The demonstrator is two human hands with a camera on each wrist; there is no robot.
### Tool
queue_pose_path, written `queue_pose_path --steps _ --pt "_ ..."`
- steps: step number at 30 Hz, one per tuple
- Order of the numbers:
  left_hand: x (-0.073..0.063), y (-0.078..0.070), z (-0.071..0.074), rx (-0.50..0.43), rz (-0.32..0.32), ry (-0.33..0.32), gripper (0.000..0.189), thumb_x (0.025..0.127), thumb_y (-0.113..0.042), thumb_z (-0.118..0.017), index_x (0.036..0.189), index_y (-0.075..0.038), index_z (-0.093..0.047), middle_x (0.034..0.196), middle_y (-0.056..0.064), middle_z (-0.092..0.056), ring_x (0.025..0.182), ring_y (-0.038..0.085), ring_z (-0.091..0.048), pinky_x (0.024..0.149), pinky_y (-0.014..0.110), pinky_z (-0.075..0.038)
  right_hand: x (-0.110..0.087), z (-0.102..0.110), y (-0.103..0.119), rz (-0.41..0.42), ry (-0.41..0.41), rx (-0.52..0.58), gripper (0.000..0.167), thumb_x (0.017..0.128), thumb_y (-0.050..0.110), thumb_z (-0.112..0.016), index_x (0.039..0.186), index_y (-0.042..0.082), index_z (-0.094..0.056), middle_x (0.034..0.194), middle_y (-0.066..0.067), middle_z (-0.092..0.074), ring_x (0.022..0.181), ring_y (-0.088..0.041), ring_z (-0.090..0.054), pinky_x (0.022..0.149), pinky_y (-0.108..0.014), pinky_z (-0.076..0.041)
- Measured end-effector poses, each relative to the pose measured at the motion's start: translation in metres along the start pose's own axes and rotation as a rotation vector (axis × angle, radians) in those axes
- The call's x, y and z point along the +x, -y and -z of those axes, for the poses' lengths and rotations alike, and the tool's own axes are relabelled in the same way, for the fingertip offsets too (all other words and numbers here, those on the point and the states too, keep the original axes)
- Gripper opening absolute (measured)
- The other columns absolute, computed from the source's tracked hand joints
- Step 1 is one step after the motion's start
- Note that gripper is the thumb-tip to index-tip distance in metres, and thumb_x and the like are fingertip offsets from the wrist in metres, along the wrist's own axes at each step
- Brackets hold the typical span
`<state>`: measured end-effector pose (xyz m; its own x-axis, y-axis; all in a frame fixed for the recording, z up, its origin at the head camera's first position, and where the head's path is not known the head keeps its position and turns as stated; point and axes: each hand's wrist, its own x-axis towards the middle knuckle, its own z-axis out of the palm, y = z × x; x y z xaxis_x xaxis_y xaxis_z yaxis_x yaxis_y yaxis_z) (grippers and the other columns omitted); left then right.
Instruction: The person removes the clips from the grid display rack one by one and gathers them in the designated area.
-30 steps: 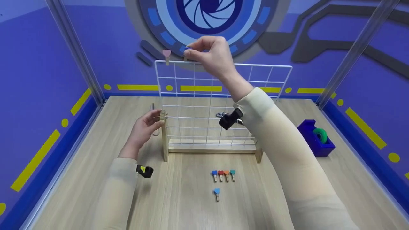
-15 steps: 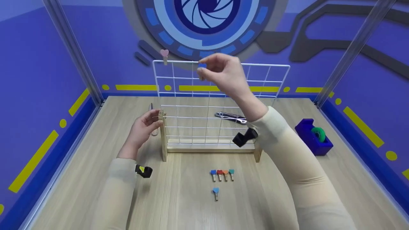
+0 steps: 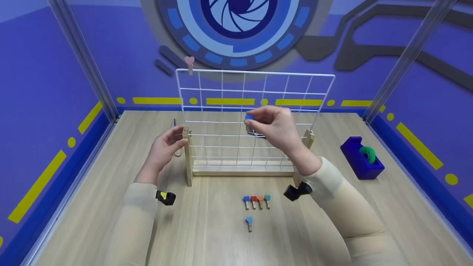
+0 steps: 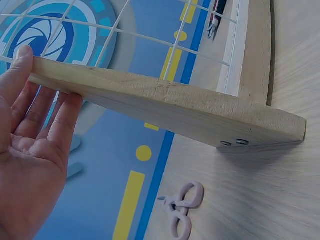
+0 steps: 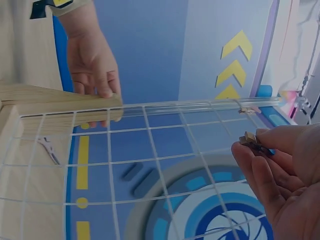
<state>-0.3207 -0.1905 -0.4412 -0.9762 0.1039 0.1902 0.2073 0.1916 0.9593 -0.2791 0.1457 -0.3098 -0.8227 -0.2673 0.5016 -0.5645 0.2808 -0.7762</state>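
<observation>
My right hand (image 3: 279, 127) pinches a small wooden clothespin with a blue heart (image 3: 249, 117), in front of the white wire grid (image 3: 244, 90). In the right wrist view that clothespin (image 5: 252, 141) sits between thumb and fingertips. My left hand (image 4: 37, 140) grips the top of the left wooden post (image 4: 165, 100) of the grid's stand, thumb on one side and fingers on the other. A clothespin with a pink heart (image 3: 190, 62) is clipped upright at the top left of the grid. On the table lie several heart clothespins in a row (image 3: 253, 201), with a light blue one (image 3: 249, 222) nearer.
A dark blue tape dispenser (image 3: 360, 162) with green tape stands at the right. Scissors (image 4: 184, 207) lie beyond the left post. Behind the grid, partly hidden by my right hand, lies a dark metal tool (image 3: 255, 133). Blue panels surround the table (image 3: 218, 236).
My right hand has come down and to the right from the grid's top bar, still pinching the blue heart clothespin. The left hand keeps its grip on the post.
</observation>
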Motion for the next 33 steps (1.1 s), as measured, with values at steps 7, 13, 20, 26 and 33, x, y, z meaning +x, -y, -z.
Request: queue_pose_path --steps 7,13,20,26,33 --pt "0.0 0.001 0.0 0.0 0.004 -0.001 0.053 0.1 -0.01 -0.067 0.149 -0.004 -0.05 0.147 0.017 -0.057 0.132 0.024 -0.056 0.098 0.013 -0.053 -0.03 -0.003 -0.022 -0.044 0.042 0.002 0.022 0.089 0.006 -0.079 0.11 0.001 -0.076 0.094 -0.014 -0.079 0.076 -0.01 -0.074 0.072 -0.024 -0.064" --pt "0.001 0.001 0.0 0.012 -0.001 -0.002 0.051 0.101 -0.012 -0.067 0.148 -0.005 -0.051 0.146 0.017 -0.058 0.132 0.024 -0.057 0.098 0.013 -0.053 -0.055 -0.002 -0.042 -0.054 0.048 -0.006 0.019 0.089 0.006 -0.08 0.107 0.004 -0.077 0.095 -0.013 -0.079 0.076 -0.01 -0.073 0.069 -0.021 -0.061" --pt "0.001 0.0 0.0 0.001 0.009 -0.005 0.051 0.1 -0.013 -0.067 0.148 -0.004 -0.051 0.145 0.018 -0.059 0.13 0.022 -0.057 0.098 0.013 -0.052 -0.081 0.003 -0.066 -0.157 0.057 -0.03 0.018 0.087 0.007 -0.082 0.105 0.004 -0.08 0.098 -0.014 -0.079 0.075 -0.008 -0.072 0.069 -0.019 -0.06" --pt "0.0 -0.001 0.0 0.003 0.005 -0.002 0.052 0.1 -0.013 -0.067 0.149 -0.005 -0.051 0.146 0.017 -0.058 0.134 0.025 -0.056 0.099 0.012 -0.052 -0.104 0.006 -0.089 -0.283 0.093 0.018 0.023 0.089 0.003 -0.079 0.111 -0.004 -0.077 0.102 -0.021 -0.078 0.078 -0.007 -0.074 0.074 -0.022 -0.063" --pt "-0.001 -0.002 0.0 0.009 -0.003 -0.004 0.053 0.1 -0.014 -0.068 0.149 -0.005 -0.051 0.146 0.017 -0.058 0.134 0.025 -0.056 0.099 0.012 -0.052 -0.131 0.004 -0.104 -0.399 0.139 0.053 0.021 0.089 0.006 -0.079 0.109 -0.001 -0.077 0.099 -0.019 -0.078 0.079 -0.011 -0.075 0.076 -0.025 -0.064"
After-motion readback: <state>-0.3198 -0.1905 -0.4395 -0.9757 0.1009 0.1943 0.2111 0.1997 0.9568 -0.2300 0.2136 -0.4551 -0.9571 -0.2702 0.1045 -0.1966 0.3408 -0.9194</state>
